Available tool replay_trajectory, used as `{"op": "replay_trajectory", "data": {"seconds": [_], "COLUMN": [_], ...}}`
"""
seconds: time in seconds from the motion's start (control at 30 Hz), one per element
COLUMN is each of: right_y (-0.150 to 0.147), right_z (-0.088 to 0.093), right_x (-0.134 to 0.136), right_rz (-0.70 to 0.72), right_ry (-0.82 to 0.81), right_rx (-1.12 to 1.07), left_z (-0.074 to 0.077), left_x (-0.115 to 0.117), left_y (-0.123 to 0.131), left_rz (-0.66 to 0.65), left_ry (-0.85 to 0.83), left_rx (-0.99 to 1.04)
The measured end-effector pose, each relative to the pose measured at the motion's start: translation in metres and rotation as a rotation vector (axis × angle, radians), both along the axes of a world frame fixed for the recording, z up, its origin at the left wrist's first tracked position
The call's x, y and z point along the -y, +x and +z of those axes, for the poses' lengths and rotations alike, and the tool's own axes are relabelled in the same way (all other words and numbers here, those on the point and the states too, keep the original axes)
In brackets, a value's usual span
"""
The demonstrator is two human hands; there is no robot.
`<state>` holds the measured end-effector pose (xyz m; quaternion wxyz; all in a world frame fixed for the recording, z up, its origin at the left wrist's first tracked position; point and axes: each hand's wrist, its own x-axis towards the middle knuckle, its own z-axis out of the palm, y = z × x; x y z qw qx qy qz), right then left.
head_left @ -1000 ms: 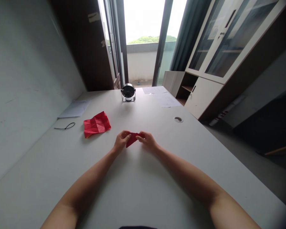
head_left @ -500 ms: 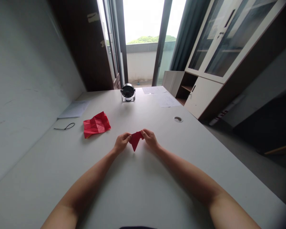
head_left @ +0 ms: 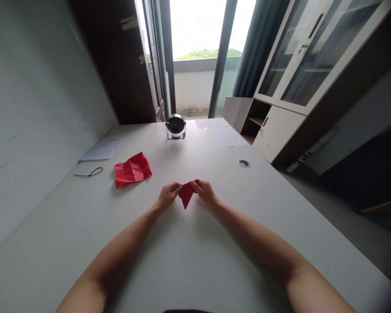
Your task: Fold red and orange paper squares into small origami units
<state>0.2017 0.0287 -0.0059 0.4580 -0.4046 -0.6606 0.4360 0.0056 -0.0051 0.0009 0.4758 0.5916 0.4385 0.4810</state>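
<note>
Between my two hands is a small piece of folded red paper (head_left: 187,195), its pointed tip hanging toward me just over the white table (head_left: 182,265). My left hand (head_left: 168,194) pinches its left corner between thumb and fingers. On the opposite side my right hand (head_left: 206,191) grips the upper right part, with a bit of red showing above the fingertips. The folds behind the fingers are hidden. A larger creased sheet of red paper (head_left: 133,170) lies to the left, apart from my hands.
A round black-and-silver device on a stand (head_left: 175,126) is at the far edge. White papers (head_left: 228,134) lie back right, another stack (head_left: 102,148) by the left wall. A black cable tie (head_left: 89,173) rests near it. A round cable hole (head_left: 244,164) is at right.
My right hand has shifted its grip slightly along the paper's upper edge, so a red corner now shows above its fingertips. The hanging tip has moved slightly down and right.
</note>
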Motion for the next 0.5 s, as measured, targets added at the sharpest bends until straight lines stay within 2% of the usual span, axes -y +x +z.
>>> {"op": "replay_trajectory", "data": {"seconds": [0.17, 0.37, 0.5], "right_y": [0.0029, 0.0022, 0.0000], "right_z": [0.0069, 0.0020, 0.0034], "right_x": [0.0006, -0.0004, 0.0029], "right_rz": [-0.090, 0.081, 0.071], "right_ry": [0.055, 0.024, 0.119], "right_rx": [0.012, 0.060, 0.142], "left_z": [0.0002, -0.0023, -0.0004], "left_x": [0.0007, -0.0018, -0.0019], "left_y": [0.0008, -0.0013, 0.0000], "left_rz": [-0.002, 0.044, 0.049], "left_ry": [0.007, -0.017, -0.029], "left_rx": [0.005, 0.032, 0.039]}}
